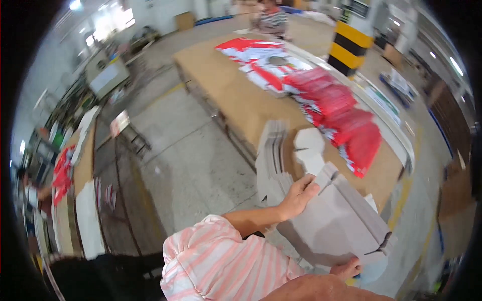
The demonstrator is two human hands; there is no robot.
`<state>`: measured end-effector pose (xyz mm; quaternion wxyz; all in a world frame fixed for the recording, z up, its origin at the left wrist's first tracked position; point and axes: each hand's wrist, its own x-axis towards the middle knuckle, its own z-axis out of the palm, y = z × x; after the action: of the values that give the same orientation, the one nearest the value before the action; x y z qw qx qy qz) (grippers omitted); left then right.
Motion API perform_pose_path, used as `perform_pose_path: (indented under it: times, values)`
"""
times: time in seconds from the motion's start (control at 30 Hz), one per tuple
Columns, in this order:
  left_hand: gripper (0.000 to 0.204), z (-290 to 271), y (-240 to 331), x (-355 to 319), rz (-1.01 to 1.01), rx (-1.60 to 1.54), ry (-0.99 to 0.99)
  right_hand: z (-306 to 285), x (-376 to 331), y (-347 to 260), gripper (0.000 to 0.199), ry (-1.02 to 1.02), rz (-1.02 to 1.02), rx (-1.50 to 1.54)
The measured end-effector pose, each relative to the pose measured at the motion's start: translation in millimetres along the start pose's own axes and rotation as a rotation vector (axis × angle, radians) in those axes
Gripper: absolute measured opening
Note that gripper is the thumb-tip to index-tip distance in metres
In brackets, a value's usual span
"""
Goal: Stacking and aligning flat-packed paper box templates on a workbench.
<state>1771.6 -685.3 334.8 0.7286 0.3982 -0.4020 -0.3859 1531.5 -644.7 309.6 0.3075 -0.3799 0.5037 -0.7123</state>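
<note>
A grey die-cut cardboard sheet (331,226) with fold lines and slotted tabs is tilted in front of me. My left hand (299,196) is closed on its far left edge, thumb on top. At the near edge my right hand (347,268) is closed round the board, its fingers partly hidden. Just beyond my left hand, a stack of grey cardboard blanks (273,148) stands at the table's edge. A loose white-grey cut piece (310,149) lies beside the stack on the brown-topped table (226,95).
Red and white printed pieces (331,100) lie in overlapping heaps along the table. A person in a striped top (271,21) is at its far end. Behind stands a yellow-and-black pillar (347,47). A small stool (129,131) stands on the floor to the left.
</note>
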Motion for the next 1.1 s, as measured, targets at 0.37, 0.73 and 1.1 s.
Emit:
perform_pose_path:
  times: [0.37, 0.73, 1.1]
  values:
    - [0.022, -183.5, 78.2, -3.8, 0.028, 0.150, 0.404, 169.6, -77.9, -1.8, 0.030, -0.639, 0.101, 0.093]
    - [0.028, -469.9, 115.0, 39.9, 0.039, 0.119, 0.901, 447.5, -212.7, 8.0, 0.044, -1.104, 0.032, 0.128]
    - [0.046, -655.7, 166.2, 120.9, 0.289, 0.119, 0.918, 688.4, -299.1, 28.8, 0.040, -1.346, -0.055, 0.065]
